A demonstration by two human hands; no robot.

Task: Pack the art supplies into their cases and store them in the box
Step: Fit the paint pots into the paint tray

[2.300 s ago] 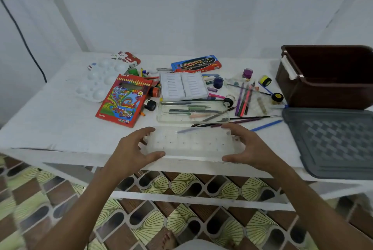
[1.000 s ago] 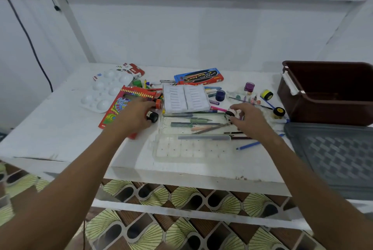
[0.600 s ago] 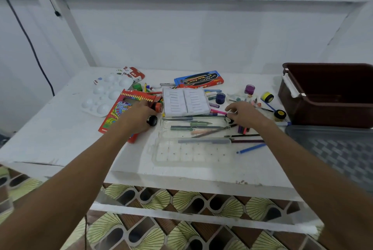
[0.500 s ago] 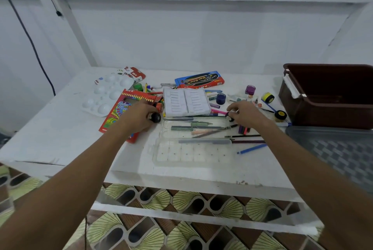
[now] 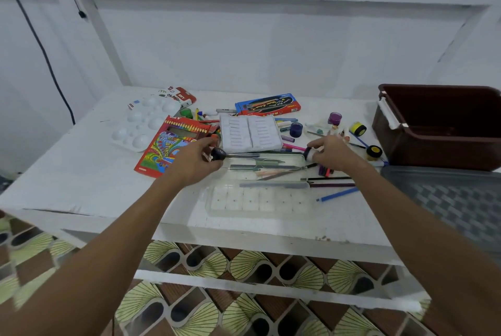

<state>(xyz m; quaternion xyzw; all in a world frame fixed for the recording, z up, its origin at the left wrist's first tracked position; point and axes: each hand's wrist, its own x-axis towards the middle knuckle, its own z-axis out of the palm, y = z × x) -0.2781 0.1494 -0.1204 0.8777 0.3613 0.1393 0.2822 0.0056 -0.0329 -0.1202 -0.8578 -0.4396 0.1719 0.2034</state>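
A clear plastic case (image 5: 260,201) lies open on the white table (image 5: 81,181), its far half holding several brushes and pens. My left hand (image 5: 193,162) pinches a small black-capped paint pot (image 5: 218,154) at the case's left end. My right hand (image 5: 329,152) grips another black-capped paint pot (image 5: 309,153) at the case's right end. More paint pots lie behind: blue (image 5: 296,129), purple (image 5: 334,118), yellow (image 5: 357,128) and a second yellow pot (image 5: 374,151). The brown box (image 5: 439,145) stands at the right.
A grey box lid (image 5: 450,200) lies in front of the brown box. A white palette (image 5: 143,124), a coloured pencil box (image 5: 168,151), a white ribbed tray (image 5: 249,133) and a blue brush box (image 5: 267,105) crowd the back. Loose pens (image 5: 336,194) lie right of the case.
Both hands left the case's near half and reached back to the clutter. Each picked up a small black-capped paint pot and now holds it at one end of the case.
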